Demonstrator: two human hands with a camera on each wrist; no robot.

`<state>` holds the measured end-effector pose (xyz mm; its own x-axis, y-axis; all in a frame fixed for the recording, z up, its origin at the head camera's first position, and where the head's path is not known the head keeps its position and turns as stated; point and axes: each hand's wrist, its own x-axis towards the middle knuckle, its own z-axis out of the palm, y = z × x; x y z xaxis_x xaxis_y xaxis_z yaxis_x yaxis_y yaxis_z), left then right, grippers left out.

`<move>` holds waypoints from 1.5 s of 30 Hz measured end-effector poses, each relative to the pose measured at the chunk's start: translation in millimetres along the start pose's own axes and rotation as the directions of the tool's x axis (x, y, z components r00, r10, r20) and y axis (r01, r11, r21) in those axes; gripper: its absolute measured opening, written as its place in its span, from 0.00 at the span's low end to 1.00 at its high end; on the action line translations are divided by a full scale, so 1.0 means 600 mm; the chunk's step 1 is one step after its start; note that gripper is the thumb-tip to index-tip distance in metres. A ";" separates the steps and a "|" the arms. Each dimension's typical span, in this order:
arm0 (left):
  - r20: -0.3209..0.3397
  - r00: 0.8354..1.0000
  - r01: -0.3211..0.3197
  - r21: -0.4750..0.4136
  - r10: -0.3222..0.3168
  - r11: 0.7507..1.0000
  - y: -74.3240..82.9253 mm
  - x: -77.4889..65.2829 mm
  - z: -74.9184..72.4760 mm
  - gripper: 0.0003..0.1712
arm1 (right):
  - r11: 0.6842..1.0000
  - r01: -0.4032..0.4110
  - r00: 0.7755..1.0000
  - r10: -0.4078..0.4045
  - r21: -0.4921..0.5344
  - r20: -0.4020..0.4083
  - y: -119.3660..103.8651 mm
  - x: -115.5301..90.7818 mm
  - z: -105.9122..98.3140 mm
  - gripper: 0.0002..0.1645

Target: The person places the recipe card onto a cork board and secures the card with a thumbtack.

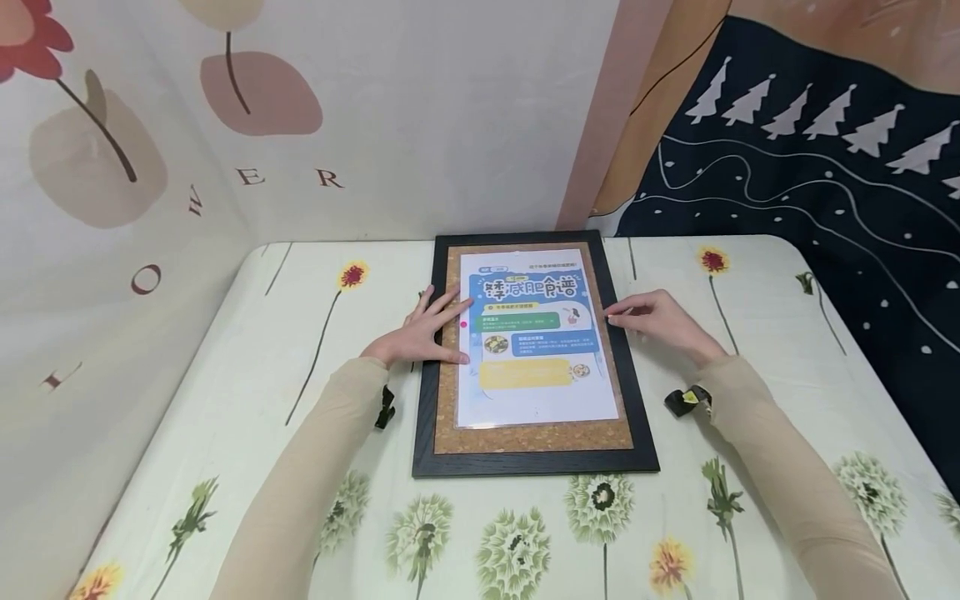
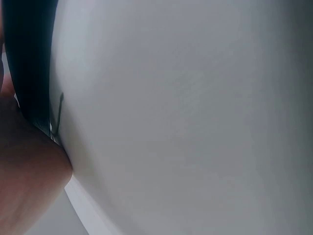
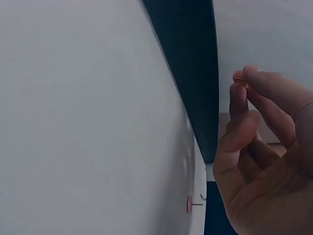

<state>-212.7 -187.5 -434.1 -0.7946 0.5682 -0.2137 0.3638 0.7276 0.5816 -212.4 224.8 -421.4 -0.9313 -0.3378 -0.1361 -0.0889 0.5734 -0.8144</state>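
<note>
A printed sheet [image 1: 540,400] with blue, green and yellow blocks lies on a black-framed cork board [image 1: 536,462]. A pink thumbtack [image 1: 463,325] sits at the sheet's left edge. My left hand [image 1: 427,329] rests with fingers spread across the frame's left side and onto the sheet; the left wrist view catches only part of this hand [image 2: 32,181]. Over the frame's right side, my right hand [image 1: 656,321] pinches a small thumbtack [image 3: 239,78] between thumb and fingertips. Its thin metal point shows in the right wrist view, its head mostly covered by the fingers.
Beneath the board is a table with a floral cloth [image 1: 315,325]. Another pink thumbtack [image 3: 190,204] lies on the cloth in the right wrist view. A patterned pale curtain [image 1: 420,125] stands behind, and a dark tree-print cloth [image 1: 795,183] hangs at the right.
</note>
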 end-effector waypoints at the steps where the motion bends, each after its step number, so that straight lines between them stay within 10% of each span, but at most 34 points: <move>1: 0.000 1.000 -0.001 -0.001 0.001 1.000 0.000 0.000 0.000 0.58 | 1.000 0.010 1.000 -0.010 -0.004 0.003 0.000 0.002 0.001 0.17; 45: 0.005 1.000 0.008 -0.005 -0.008 1.000 0.000 0.000 -0.001 0.58 | 0.995 0.099 0.994 -0.098 -0.004 0.049 0.007 0.026 0.024 0.14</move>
<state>-213.1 -187.5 -433.5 -0.7950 0.5642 -0.2228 0.3550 0.7305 0.5834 -222.2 211.4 -435.2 -0.8996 -0.4288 -0.0830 -0.1819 0.5405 -0.8214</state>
